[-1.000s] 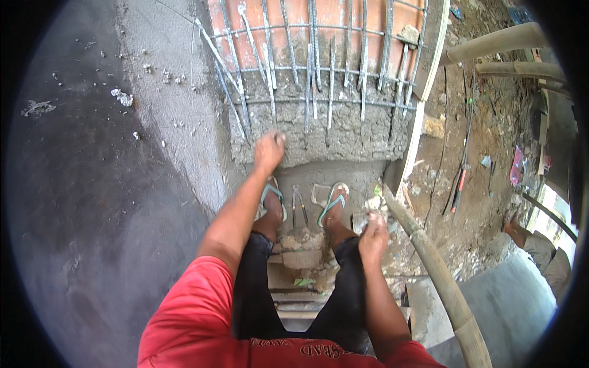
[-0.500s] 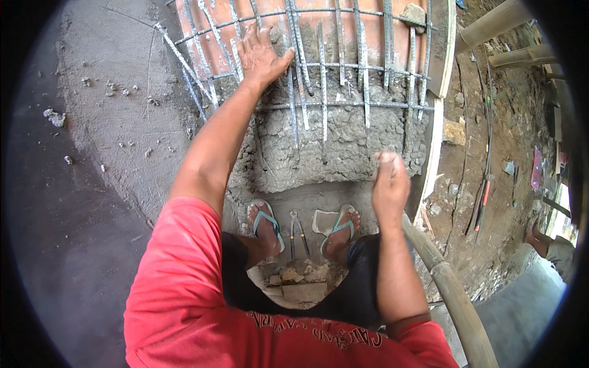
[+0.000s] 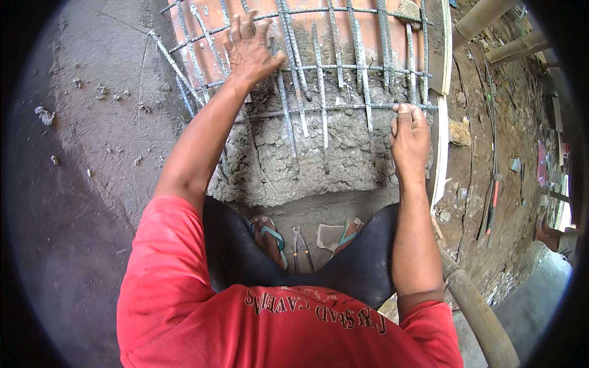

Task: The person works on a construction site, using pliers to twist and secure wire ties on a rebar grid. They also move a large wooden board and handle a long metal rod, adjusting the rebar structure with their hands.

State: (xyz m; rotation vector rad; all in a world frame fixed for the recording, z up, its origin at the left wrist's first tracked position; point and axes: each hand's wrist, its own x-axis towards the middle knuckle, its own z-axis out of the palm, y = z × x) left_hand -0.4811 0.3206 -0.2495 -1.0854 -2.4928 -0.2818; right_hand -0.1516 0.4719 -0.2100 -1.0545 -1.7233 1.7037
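A grid of steel reinforcing bars (image 3: 323,86) lies over a reddish panel (image 3: 313,40) and rough wet concrete (image 3: 319,165). My left hand (image 3: 250,52) rests on the grid's left part, fingers spread across the bars and holding nothing. At the right end of the lowest cross bar (image 3: 362,106), my right hand (image 3: 411,141) is closed, thumb and fingers pinching at the bar. Several thinner rods cross it lengthwise, their lower ends reaching over the concrete. On the ground between my sandalled feet lie pincers (image 3: 300,248) with dark handles.
Smooth grey mortar (image 3: 110,129) spreads to the left, dotted with crumbs. A stone (image 3: 410,11) sits on the grid's upper right. Pale boards (image 3: 439,153) edge the right side, with bamboo poles (image 3: 478,313) beyond. A person's bare foot (image 3: 546,235) shows at far right.
My right hand has moved forward from above the concrete's near edge to the lowest cross bar. My knees have come forward and lower. The left hand stays on the grid.
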